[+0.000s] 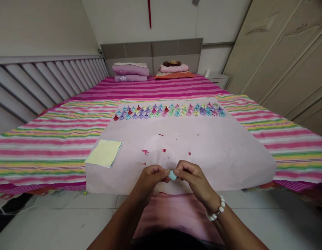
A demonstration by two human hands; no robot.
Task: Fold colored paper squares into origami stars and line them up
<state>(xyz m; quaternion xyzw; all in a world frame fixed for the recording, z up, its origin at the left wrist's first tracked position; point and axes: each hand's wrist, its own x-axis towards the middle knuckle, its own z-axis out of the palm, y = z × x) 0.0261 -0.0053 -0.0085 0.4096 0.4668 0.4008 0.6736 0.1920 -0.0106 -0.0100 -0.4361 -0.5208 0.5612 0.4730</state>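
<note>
Between my two hands is a small folded piece of light blue paper (172, 175). My left hand (155, 174) pinches its left side with thumb and fingers. On the other side, my right hand (188, 173) pinches the right edge, a white bead bracelet (217, 209) around its wrist. Both hands are just above the front part of a large pale sheet (218, 149). Left of them lies a stack of square paper (104, 153), yellow on top with a blue edge showing. Rows of small folded paper pieces (166, 110) in many colours line the sheet's far end.
Several red scraps (145, 151) lie on the sheet beyond my hands. Under the sheet is a bed with a striped cover (54, 133). Folded bedding (131, 70) rests by the headboard (140, 48). A slatted rail (46, 80) runs along the left, a wardrobe (294, 62) along the right.
</note>
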